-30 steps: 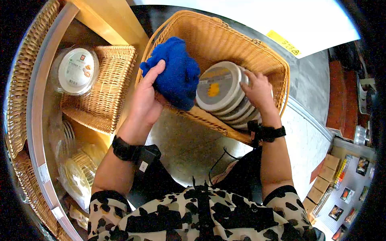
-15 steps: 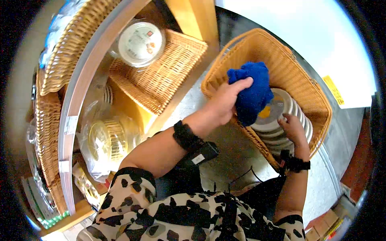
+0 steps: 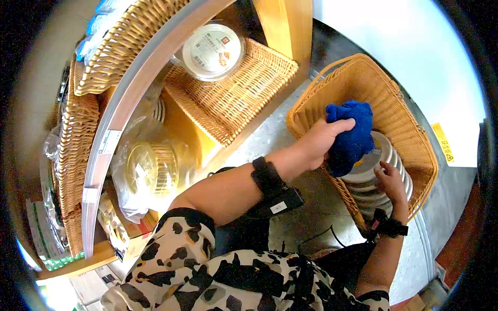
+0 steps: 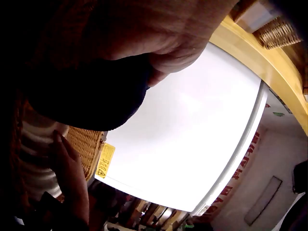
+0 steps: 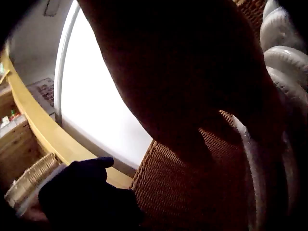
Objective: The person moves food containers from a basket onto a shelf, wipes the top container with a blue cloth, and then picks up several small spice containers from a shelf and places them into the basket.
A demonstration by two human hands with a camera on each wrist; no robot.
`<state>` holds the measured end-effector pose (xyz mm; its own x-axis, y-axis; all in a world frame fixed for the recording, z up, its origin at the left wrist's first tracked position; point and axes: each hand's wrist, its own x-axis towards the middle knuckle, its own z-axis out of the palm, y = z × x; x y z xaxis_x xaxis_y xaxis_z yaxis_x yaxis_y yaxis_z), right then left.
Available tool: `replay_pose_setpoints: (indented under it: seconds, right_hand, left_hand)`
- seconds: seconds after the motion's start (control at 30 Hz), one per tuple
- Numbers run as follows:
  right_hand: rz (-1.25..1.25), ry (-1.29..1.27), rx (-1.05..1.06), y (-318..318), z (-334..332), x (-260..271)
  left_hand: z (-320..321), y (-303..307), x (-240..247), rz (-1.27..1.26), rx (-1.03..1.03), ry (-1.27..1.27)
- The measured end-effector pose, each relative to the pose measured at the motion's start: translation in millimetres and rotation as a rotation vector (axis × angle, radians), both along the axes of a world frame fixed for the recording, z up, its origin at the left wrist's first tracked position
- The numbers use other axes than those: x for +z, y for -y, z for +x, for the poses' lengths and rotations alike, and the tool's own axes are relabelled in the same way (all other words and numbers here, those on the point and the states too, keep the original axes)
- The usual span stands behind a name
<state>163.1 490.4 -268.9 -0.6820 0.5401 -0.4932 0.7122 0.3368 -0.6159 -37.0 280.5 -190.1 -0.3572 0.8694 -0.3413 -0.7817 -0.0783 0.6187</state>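
Note:
My left hand (image 3: pixel 313 144) grips a bunched blue cloth (image 3: pixel 350 136), thumb on top, over the near left part of a tall wicker basket (image 3: pixel 415 136). Inside the basket, round pale-rimmed containers (image 3: pixel 384 149) lie stacked on a slant. My right hand (image 3: pixel 391 182) touches the stack from the right with its fingers bent; whether it grips one cannot be told. The left wrist view shows the cloth (image 4: pixel 91 96) as a dark bulk below the left palm (image 4: pixel 159 38). In the right wrist view the right hand (image 5: pixel 192 77) is dark beside the white rims (image 5: pixel 284 60).
Left of the basket stands a wooden shelf (image 3: pixel 124 98). A shallow wicker tray (image 3: pixel 233 109) on it holds a round lidded pack (image 3: pixel 213 52). Below are bagged clear plastic containers (image 3: pixel 150 168). A white surface with a yellow label (image 3: pixel 442 142) lies beyond the basket.
The head view has swung left, so the basket and hands appear further right and more of the shelf shows. The left hand with the cloth has come closer to the stack.

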Motion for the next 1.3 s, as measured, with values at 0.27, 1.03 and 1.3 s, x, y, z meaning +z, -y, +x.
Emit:
replay_pose_setpoints:
  seconds: [0.27,1.03,1.3]
  right_hand:
    - [0.177,-0.228,0.073,-27,10,-42]
    - [0.516,-0.437,-0.262,-3,-7,30]
    - [0.240,-0.828,-0.631,-10,9,85]
  left_hand:
    - [1,-5,-13,0.059,0.018,-0.005]
    - [-7,-6,-18,-0.044,-0.010,-0.053]
    - [-10,-10,-24,-0.160,0.161,-0.224]
